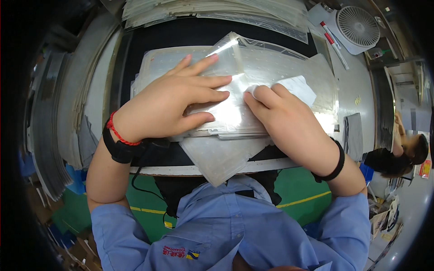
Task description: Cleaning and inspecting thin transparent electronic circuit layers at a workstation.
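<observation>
1. The clear plastic sheet is lying aslant on a pile of similar sheets, in front of our body, and it is shining strongly near its middle.
2. With our left hand we are pressing on the left part of this sheet; the fingers are spreading wide and are gripping nothing.
3. With our right hand we are pinching a white cloth against the sheet; the fingers are closing on it, and its loose end is spreading out to the right.
4. One sheet corner is sticking out toward us, past the front edge of the bench; we are not able to tell if it is belonging to the same sheet.
5. We are wearing a red cord and a black band on the left wrist, and another black band on the right.
6. Beyond the pile, more sheets are lying in a stack.
7. To the right, a white fan is standing near two red-capped markers, and a grey cloth is lying nearer to us.
8. Farther right, another person is appearing near the rim of the view.
</observation>
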A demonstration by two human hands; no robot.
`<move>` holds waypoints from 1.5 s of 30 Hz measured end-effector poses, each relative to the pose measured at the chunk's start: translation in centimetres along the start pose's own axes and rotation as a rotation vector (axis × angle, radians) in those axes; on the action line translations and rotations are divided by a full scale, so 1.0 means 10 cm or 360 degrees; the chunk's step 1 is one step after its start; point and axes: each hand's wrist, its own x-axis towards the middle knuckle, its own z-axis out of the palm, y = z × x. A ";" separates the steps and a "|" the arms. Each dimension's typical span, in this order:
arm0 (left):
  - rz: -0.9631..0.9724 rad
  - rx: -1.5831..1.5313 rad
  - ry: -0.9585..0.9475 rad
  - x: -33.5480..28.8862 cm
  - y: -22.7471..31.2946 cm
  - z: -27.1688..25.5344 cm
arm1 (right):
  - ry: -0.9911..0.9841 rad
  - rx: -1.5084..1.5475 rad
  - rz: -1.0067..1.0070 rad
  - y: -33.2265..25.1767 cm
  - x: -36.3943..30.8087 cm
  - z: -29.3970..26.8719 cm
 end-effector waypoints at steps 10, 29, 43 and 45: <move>-0.0019 0.0010 -0.0013 0.00 0.01 0.00 | -0.0021 0.0051 -0.0007 0.02 -0.06 -0.04; -0.0010 0.0021 -0.0003 -0.04 0.00 0.00 | -0.0010 -0.0002 0.0058 -0.01 -0.17 -0.08; -0.0188 -0.1227 0.0939 -0.05 -0.34 -0.19 | 0.1088 -0.1132 0.0973 1.87 -0.84 -0.71; -0.0468 -0.1746 0.1028 -0.12 -0.47 -0.35 | 0.1056 -0.1189 0.1121 2.11 -0.90 -0.67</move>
